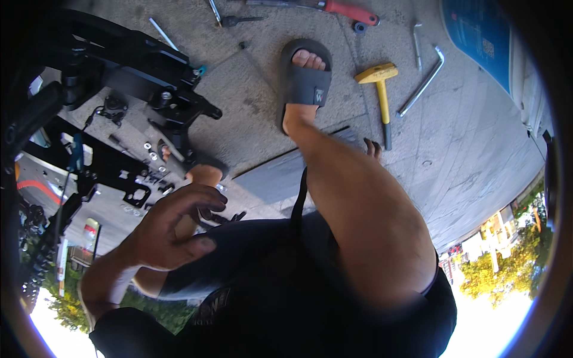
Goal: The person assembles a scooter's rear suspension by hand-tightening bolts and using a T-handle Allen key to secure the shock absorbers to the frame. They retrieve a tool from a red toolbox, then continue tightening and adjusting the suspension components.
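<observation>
My left hand [176, 230] is raised over my left leg, beside the black metal frame [143, 74] of a partly dismantled vehicle. Its thumb stands apart from the curved fingers, and nothing shows between them. Of my right hand [372, 149] only dark fingertips show past my right shin; the rest is hidden behind the leg. Those fingertips are nearest the handle end of a yellow hammer [382, 98] lying on the paving, and apart from it. Under my right leg lies a flat grey board [271, 176].
Right of the hammer lie an L-shaped wrench [425, 80] and a thin metal rod [417, 48]. A red-handled tool [352, 12] and a dark ring [359, 27] are at the top. Several small nuts and bolts [152, 155] lie by my left foot. A blue panel [480, 42] stands upper right.
</observation>
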{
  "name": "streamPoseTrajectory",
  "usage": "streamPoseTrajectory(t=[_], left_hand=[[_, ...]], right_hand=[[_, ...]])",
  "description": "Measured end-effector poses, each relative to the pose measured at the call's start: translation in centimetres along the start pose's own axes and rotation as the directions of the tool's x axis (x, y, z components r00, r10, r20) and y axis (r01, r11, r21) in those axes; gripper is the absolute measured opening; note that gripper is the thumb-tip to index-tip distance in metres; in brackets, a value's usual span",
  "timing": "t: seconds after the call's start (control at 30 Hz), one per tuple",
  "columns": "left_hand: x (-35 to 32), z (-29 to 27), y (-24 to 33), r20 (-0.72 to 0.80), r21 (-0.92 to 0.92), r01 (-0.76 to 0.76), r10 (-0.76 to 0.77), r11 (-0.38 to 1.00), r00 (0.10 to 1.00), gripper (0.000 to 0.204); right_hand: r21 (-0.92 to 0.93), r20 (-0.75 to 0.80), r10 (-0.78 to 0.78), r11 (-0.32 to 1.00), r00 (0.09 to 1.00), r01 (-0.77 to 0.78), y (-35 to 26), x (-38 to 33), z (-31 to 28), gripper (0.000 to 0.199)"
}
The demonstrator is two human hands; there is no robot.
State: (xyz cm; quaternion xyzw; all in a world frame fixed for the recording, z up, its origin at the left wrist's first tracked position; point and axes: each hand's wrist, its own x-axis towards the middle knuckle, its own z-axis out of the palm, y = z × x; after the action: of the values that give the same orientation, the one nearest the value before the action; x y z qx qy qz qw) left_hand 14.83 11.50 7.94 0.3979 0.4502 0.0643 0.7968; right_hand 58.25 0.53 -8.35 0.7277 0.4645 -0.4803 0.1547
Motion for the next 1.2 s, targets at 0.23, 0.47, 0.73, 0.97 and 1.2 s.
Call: streamPoseTrajectory(t=[0.23,0.47,0.73,0.97,1.2], left_hand=[[3.0,2.8,3.8,-0.052,0.543,-0.175,0.241,0.821,0.969,0.046],[2.0,10.2,2.6,-0.519,0.531,0.465,-0.162,0.709,0.839,0.042],[16.5,23.9,-27.0,-0.466,0.737,0.471,-0.140,0.485,0.874,0.050],[18.4,31.2,-31.0,-0.547,0.604,0.583,-0.250,0.543,0.799,0.027],[17.2,23.9,-27.0,-0.698,0.517,0.674,-0.196,0.528,0.689,0.017]], right_hand=[[-0.094,0.497,-0.503,0.779,0.707,0.620,-9.2,-8.4,-12.9,0.065],[-0.234,0.454,-0.792,0.336,0.408,0.912,-11.1,-9.9,-16.4,0.041],[0.098,-0.111,-0.737,0.660,0.667,0.745,-13.5,1.3,-0.1,0.048],[0.490,-0.294,-0.444,0.691,0.847,0.532,-22.0,10.4,6.8,0.057],[0.212,-0.308,-0.585,0.727,0.751,0.653,-19.9,11.5,8.1,0.062]])
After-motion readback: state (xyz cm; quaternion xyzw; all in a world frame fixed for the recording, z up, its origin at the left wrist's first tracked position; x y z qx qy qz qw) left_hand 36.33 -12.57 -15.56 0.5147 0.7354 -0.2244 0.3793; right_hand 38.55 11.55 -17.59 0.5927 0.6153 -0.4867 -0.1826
